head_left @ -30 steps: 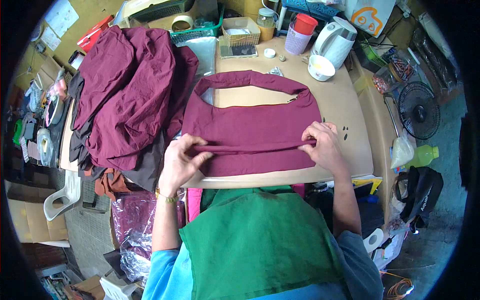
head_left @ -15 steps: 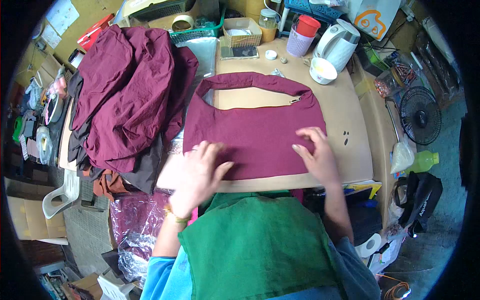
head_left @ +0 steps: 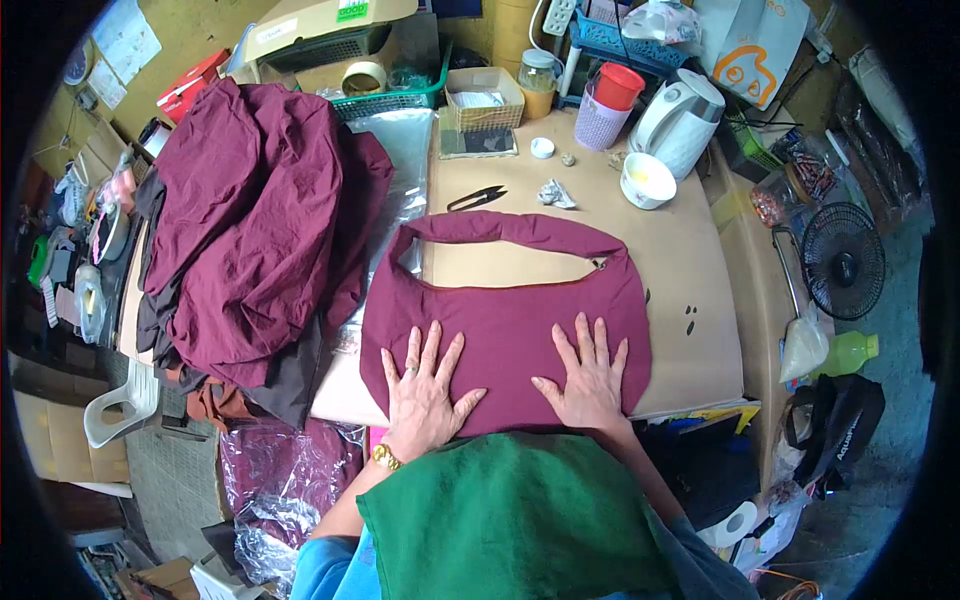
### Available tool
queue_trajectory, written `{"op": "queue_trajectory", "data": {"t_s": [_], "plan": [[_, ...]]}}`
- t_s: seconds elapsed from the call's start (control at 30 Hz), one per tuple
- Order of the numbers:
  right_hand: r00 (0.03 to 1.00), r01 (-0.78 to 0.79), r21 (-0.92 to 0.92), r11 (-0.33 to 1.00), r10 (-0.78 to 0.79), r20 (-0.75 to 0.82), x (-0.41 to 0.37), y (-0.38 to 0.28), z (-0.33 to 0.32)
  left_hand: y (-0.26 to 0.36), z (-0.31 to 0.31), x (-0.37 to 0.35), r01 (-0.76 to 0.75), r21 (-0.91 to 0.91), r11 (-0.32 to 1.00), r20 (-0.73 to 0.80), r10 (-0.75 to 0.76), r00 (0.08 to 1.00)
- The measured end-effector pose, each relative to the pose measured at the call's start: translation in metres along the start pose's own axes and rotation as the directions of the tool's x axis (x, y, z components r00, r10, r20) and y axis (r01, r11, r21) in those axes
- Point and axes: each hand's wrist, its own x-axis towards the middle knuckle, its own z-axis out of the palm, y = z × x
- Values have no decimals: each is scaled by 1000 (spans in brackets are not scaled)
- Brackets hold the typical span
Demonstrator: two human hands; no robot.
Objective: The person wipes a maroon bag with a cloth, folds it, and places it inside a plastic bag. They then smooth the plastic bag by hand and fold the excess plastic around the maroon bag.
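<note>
A maroon cloth shoulder bag [head_left: 505, 300] lies flat on the brown table [head_left: 690, 260], its strap arching toward the far side. My left hand [head_left: 425, 385] presses flat on the bag's lower left part, fingers spread. On the bag's lower right part rests my right hand [head_left: 587, 375], also flat with fingers apart. Neither hand grips anything. A green apron [head_left: 510, 520] covers my front below the table edge.
A heap of maroon cloth [head_left: 255, 210] fills the table's left side. Black thread snips [head_left: 477, 197] lie beyond the bag strap. A white kettle [head_left: 677, 115], bowl [head_left: 645, 180], pink cup [head_left: 608, 105] and basket [head_left: 480, 95] stand at the back. A fan [head_left: 842, 262] is on the right.
My hands let go of the fold along the bag's lower edge, and both now lie flat on the smoothed bag, nearer to me. The bag sits lower in view, and the snips show.
</note>
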Motion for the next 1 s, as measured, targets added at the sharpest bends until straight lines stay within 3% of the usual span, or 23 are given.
{"op": "queue_trajectory", "data": {"t_s": [0.1, 0.17, 0.2, 0.23, 0.27, 0.3, 0.33, 0.4, 0.43, 0.47, 0.53, 0.57, 0.6, 0.63, 0.67, 0.8, 0.87, 0.93, 0.97, 1.0], "plan": [[999, 33, -22, 999, -33, -34, 6, 3, -19, 2, -22, 8, -5, 50, 999, 15, 4, 1000], [968, -56, 349, 935, -35, 248, 39, 13, -55, -5, -53, 39, 135, -401, 906, 309, -5, 951], [990, -134, 807, 575, 44, 133, 57, 15, -37, -12, -31, 51, 93, -789, 607, 123, 7, 992], [987, -150, 955, 255, -10, 158, 79, 21, -33, -12, -30, 68, 150, -886, 439, 144, -48, 988], [968, -248, 968, -47, 14, 249, 98, 19, -27, -12, -31, 88, 196, -948, 251, 177, -99, 979], [941, -314, 883, -349, 8, 338, 113, 17, -19, -23, -16, 109, 238, -969, -60, 244, -134, 960], [944, -306, 884, -353, 9, 330, 126, 21, -4, -34, -2, 126, 246, -899, -363, 316, -145, 938], [946, -235, 606, -760, -35, 323, 147, 29, 16, -53, 7, 140, 125, -792, -597, 326, -242, 914], [966, -142, 638, -757, 34, 255, 145, 36, 12, -59, 3, 138, 61, -749, -660, 285, -238, 929], [962, -68, 535, -842, 87, 260, 143, 48, 10, -64, 1, 133, -1, -695, -719, 245, -237, 940], [874, 84, 227, -970, 181, 450, 132, 61, -8, -75, -3, 123, -104, -593, -799, 180, -258, 949], [874, 83, 225, -971, 179, 451, 126, 61, -4, -79, 0, 119, -109, -548, -829, 279, -304, 911], [888, 81, 376, -923, 238, 393, 119, 61, 2, -81, 3, 116, -122, -500, -858, 378, -342, 860], [900, 83, 519, -851, 287, 327, 113, 62, 7, -85, 16, 114, -144, -608, -781, 307, -398, 865], [899, 82, 518, -851, 288, 331, 108, 62, 13, -89, 29, 111, -162, -705, -690, 233, -441, 867], [896, 131, 489, -862, 314, 313, 99, 72, 40, -90, 24, 99, -200, -573, -795, 341, -453, 823], [945, 166, 518, -839, 285, 160, 97, 74, 50, -91, 26, 100, -223, -580, -784, 313, -467, 827], [960, 175, 527, -832, 263, 95, 98, 72, 52, -71, 9, 100, -219, -614, -758, 229, -437, 870], [970, 185, 534, -825, 240, 35, 98, 72, 53, -56, -1, 100, -135, -673, -727, 281, -420, 863], [969, 191, 532, -825, 246, 34, 98, 70, 52, -58, 13, 98, -92, -624, -776, 141, -228, 963]]}}
